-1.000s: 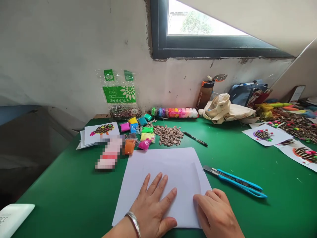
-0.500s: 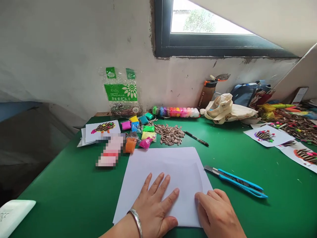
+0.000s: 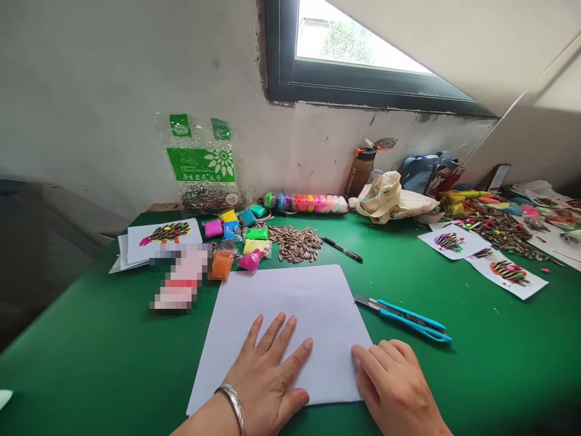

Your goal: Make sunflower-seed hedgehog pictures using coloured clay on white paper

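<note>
White paper (image 3: 276, 287) lies on the green table in front of me, more than one sheet by its doubled left edge. My left hand (image 3: 272, 372), a silver bangle at its wrist, rests flat on the paper with fingers spread. At the paper's right edge my right hand (image 3: 390, 381) is closed, thumb and forefinger at the margin; the fingertips are partly hidden. A blue utility knife (image 3: 411, 320) lies just beyond that hand, its blade end near the paper's edge.
Behind the paper are bagged clay pieces (image 3: 222, 264), a sunflower seed pile (image 3: 295, 243) and a pen (image 3: 342, 249). A seed bag (image 3: 202, 166), bottle (image 3: 362, 169) and cloth bag (image 3: 390, 200) stand along the wall. Seed pictures lie left (image 3: 166, 236) and right (image 3: 511, 272).
The view has shifted to the right. The curved crease on the paper near my right hand no longer shows, and the sheet looks flatter. Both hands stay in about the same places on it.
</note>
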`<state>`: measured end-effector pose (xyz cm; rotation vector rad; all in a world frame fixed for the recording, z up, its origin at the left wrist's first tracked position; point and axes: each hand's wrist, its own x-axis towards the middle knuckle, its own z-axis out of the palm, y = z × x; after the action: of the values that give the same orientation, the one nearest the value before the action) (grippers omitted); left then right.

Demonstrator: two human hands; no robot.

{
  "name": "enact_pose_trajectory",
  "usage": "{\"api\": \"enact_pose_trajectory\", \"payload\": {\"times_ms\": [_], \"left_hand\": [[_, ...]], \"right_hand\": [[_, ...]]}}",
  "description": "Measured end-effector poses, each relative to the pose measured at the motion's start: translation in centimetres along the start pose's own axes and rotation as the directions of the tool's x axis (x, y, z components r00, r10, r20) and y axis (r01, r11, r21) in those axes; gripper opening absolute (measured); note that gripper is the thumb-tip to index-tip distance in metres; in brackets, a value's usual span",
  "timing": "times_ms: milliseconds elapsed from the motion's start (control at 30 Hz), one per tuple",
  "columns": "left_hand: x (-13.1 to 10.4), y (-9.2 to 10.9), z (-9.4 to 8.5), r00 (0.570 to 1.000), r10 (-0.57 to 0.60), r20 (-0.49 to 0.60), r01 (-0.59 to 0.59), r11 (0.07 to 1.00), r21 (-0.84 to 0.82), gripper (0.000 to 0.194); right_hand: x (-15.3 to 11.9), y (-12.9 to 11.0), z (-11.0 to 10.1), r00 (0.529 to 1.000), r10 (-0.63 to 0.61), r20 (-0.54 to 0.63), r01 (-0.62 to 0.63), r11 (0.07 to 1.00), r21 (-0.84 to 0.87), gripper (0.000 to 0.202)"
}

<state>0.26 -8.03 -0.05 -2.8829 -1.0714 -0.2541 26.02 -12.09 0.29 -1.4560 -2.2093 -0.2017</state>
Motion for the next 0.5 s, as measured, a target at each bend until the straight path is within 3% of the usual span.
{"api": "enact_pose_trajectory", "payload": {"times_ms": [133,300,400,500], "left_hand": [[0.1,-0.1,-0.1,0.999,-0.05,-0.019,0.05,0.999,-0.004,0.063],[0.3,-0.4,-0.7,0.998,0.011,0.059,-0.01,1.0,-0.014,0.062],[0.2,-0.5,-0.9,0.997,0.024,0.073,-0.022,0.999,-0.03,0.064],[0.0,-0.5,-1.0,0.999,-0.016,0.044,0.019,0.999,-0.049,0.06]], "right_hand": [[1.9,-2.2,-0.1,0.973,-0.225,-0.044,0.225,0.974,0.007,0.036],[2.9,-5.2,2.7,0.943,-0.332,0.035,0.333,0.943,-0.025,0.071],[1.8,-4.3,3.1,0.939,-0.331,0.093,0.335,0.942,-0.028,0.075],[1.7,-2.3,1.8,0.942,-0.282,0.185,0.288,0.958,-0.008,0.069]]}}
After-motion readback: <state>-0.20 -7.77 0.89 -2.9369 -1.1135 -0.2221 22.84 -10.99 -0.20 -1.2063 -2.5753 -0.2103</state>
